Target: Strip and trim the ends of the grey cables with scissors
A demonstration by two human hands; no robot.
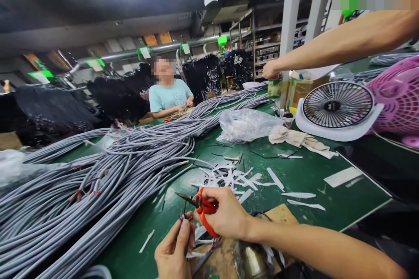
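My right hand (227,211) is closed around a pair of orange-handled scissors (207,216), whose dark pointed blades aim to the left. Just below the blades, my left hand (173,246) pinches thin dark wires (182,217) between thumb and fingers. A grey cable (202,262) with its jacket stripped back runs beside my left hand; whether the pinched wires belong to it I cannot tell. Beyond both hands lies a pile of white strips (234,178), with dark scraps mixed in.
Long grey cable bundles (131,174) cover the left of the green table (314,168). A clear plastic bag (247,125), cloth gloves (299,141) and a small fan (337,107) stand right. Another person's arm (343,50) reaches in; a co-worker (172,96) sits opposite.
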